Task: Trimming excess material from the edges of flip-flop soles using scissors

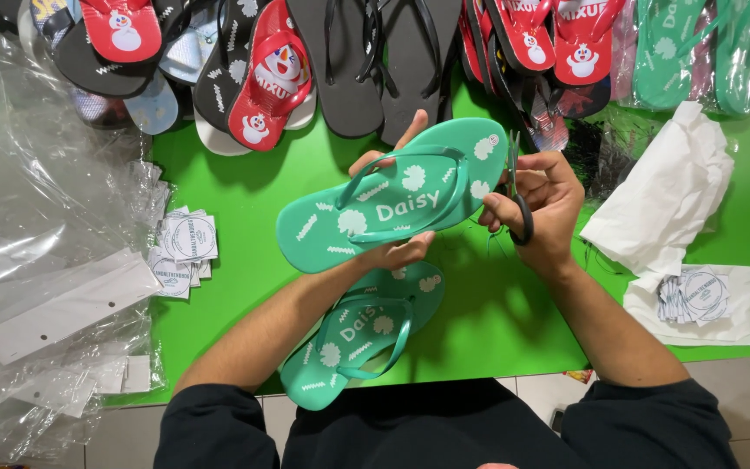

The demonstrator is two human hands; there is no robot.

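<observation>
Scissors [516, 195] sit in my right hand [542, 208], fingers curled through the handles, blades at the toe of the teal flip-flop [392, 204]. My left hand [392, 252] pinches that flip-flop above the green worktop [496, 321]; its mate [362, 334] lies near the front edge.

Head camera, single view, looking straight down.
Close above bright green flat tabletop [496, 321]; wearer's forearms enter from bottom edge.
</observation>
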